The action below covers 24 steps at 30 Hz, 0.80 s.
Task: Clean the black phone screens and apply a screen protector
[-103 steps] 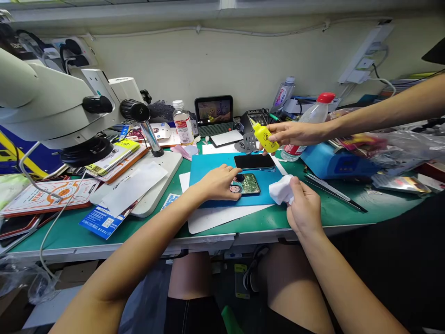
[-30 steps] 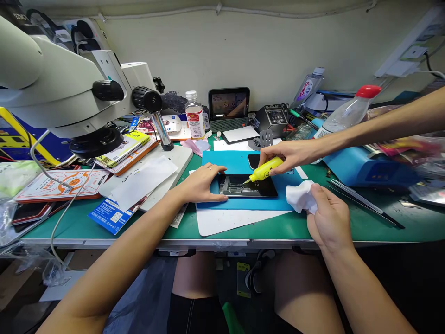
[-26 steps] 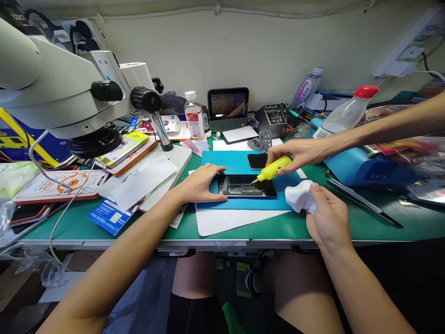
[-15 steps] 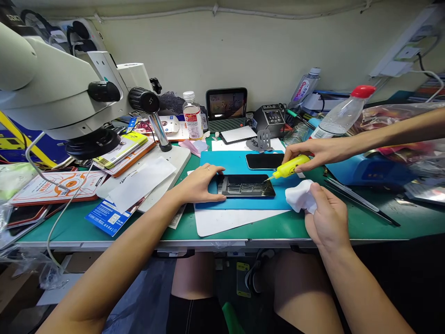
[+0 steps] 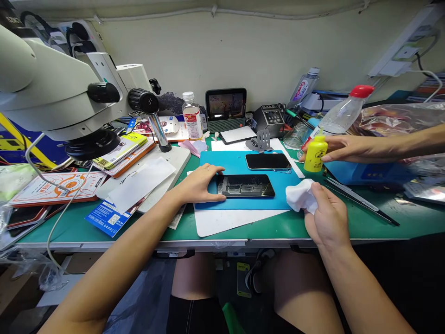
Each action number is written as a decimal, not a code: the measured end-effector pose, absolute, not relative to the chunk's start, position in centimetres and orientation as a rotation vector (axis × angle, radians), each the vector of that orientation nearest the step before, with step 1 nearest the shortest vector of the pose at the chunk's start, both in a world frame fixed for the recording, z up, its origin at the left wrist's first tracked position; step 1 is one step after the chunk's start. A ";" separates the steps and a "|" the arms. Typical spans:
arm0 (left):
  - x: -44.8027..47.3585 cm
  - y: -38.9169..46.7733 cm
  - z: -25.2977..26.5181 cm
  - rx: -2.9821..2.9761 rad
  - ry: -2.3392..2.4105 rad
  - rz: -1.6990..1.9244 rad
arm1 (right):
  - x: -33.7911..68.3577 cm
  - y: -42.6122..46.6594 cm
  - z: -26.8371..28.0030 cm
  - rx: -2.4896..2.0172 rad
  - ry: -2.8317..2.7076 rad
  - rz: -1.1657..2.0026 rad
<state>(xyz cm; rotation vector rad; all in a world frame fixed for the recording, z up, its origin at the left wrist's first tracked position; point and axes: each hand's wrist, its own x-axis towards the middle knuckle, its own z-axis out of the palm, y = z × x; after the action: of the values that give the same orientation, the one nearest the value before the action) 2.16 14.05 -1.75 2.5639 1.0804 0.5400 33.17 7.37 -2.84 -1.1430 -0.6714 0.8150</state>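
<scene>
A black phone (image 5: 248,186) lies flat on the blue mat (image 5: 222,162), with pale streaks of liquid across its dark face. My left hand (image 5: 201,185) grips its left end, thumb along the near edge and fingers along the far one. Over the mat's right side, my right hand (image 5: 328,211) is closed round a crumpled white wipe (image 5: 299,195), apart from the phone. Further right, another person's hand (image 5: 342,149) holds a yellow squeeze bottle (image 5: 316,154) upright. A second phone (image 5: 267,161) rests behind the first one.
To the left stands a microscope (image 5: 69,93) on a pale base, near stacked boxes and a white paper (image 5: 142,183). Long tweezers (image 5: 361,202) lie at the right. Behind the mat are a small screen (image 5: 225,104), a soldering station (image 5: 269,118) and plastic bottles (image 5: 192,116).
The other person's hand has drawn the yellow bottle away from the phone to the right and turned it upright. Both my hands stay where they were.
</scene>
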 end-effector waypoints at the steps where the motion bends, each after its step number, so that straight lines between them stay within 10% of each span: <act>1: 2.2 14.0 -1.8 2.566 1.084 0.541 | 33.2 7.4 -2.8 -1.139 -0.665 0.822; 24: 2.5 13.8 -1.7 2.581 1.046 0.577 | 33.7 7.6 -3.0 -1.138 -0.723 0.896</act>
<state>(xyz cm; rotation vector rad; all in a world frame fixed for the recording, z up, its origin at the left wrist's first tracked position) 2.52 13.77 -1.73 2.5808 1.0459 0.5772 33.71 7.62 -2.98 -1.1384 -0.7228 0.8956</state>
